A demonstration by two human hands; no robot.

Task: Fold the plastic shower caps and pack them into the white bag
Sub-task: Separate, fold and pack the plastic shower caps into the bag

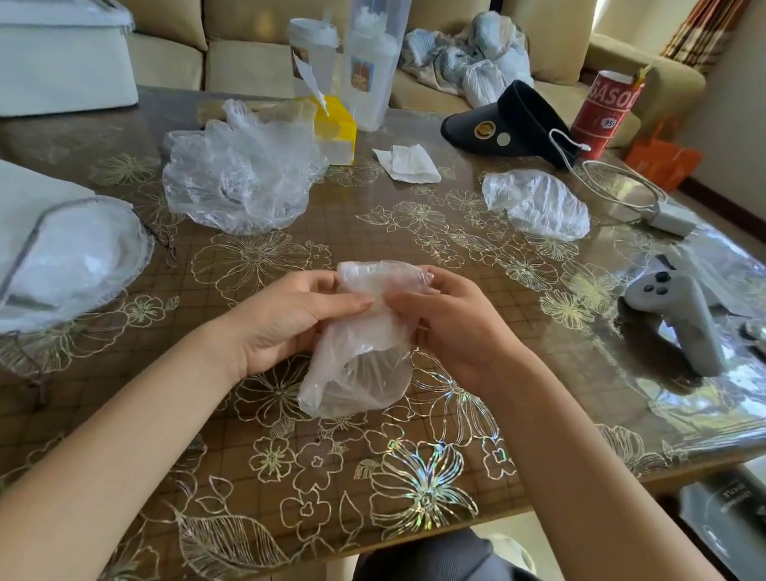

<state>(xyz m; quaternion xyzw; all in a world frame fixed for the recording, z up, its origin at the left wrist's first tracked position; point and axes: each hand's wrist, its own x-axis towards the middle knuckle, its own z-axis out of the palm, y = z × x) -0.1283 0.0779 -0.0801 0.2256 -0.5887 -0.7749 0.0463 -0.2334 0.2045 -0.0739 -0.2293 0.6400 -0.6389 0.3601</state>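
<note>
Leftmost, the white bag [29,236] lies at the left edge of the table [264,465], its long axis running roughly left to right and its drawstring mouth gaping toward the middle, with clear plastic showing inside. Right of it, toward the far edge, sits a crumpled heap of caps [238,175]. At the middle, both hands grip one shower cap [362,348]: the left hand [285,323] pinches its left side, the right hand [452,324] its right. The rolled end lies crosswise between them, and the loose end trails toward the near edge, so its long axis runs far to near. With the bag to the left, the left hand looks the nearer for packing. A spare cap [537,202] lies far right.
</note>
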